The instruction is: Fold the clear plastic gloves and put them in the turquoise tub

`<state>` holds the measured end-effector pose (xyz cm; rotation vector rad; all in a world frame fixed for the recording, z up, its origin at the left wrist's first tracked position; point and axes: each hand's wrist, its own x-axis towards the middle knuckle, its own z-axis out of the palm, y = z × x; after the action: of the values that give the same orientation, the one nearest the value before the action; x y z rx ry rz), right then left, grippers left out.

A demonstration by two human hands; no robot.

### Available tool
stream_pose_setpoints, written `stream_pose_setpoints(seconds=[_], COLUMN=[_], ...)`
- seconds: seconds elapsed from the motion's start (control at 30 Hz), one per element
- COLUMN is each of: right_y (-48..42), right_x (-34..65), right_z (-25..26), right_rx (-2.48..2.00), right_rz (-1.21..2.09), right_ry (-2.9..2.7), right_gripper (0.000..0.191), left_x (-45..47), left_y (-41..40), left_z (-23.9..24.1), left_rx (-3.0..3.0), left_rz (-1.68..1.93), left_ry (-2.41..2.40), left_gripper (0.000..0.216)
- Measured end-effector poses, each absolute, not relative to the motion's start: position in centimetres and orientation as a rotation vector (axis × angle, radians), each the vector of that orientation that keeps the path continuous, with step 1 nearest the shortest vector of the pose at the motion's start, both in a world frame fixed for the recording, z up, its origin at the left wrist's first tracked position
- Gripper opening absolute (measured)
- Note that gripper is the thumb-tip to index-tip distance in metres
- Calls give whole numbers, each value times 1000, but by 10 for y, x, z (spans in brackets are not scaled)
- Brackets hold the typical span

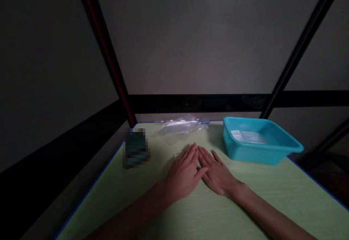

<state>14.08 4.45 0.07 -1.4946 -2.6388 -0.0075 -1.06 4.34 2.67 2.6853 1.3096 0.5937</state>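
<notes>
My left hand lies palm down near the middle of the table, fingers stretched forward and its thumb reaching toward the other hand. Beside it, my right hand is also flat, with its fingers angled inward so that the fingertips of both hands meet. Under the hands is a clear plastic piece, mostly hidden; only small shiny edges show at the left fingers and between the hands. What it is exactly I cannot make out.
Crumpled clear plastic bags lie at the table's back edge. A turquoise plastic basin stands at the right, with whitish flat packets inside. At the left is a blurred-out dark object. The pale green table has blue edging.
</notes>
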Motion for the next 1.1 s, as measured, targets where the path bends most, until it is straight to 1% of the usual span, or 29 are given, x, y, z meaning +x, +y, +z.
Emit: stream_pose_setpoints(seconds=[0.07, 0.23, 0.5, 0.7, 0.87, 1.0, 1.1], right_y=[45, 46, 45, 44, 46, 50, 53], right_x=[141, 141, 141, 141, 143, 152, 161], right_z=[-1, -4, -3, 0, 0, -4, -4], right_rx=[-1493, -1455, -1460, -1497, -1491, -1429, -1332], right_rz=[-10, -24, -31, 19, 127, 280, 335], right_ry=[-2643, -2620, -2588, -2603, -2549, -2375, -2237], right_gripper=[55, 53, 54, 54, 52, 50, 47], left_x=[3, -1, -42, -51, -52, -55, -56], left_y=[46, 50, 52, 52, 50, 44, 41], left_z=[15, -2, -7, -11, -6, -3, -3], left_rx=[2720, 2777, 2800, 2773, 2743, 2716, 2681], left_rz=[499, 418, 394, 410, 436, 530, 581], left_ry=[1322, 1377, 1463, 1489, 1481, 1403, 1399], left_gripper=[61, 66, 64, 61, 65, 74, 74])
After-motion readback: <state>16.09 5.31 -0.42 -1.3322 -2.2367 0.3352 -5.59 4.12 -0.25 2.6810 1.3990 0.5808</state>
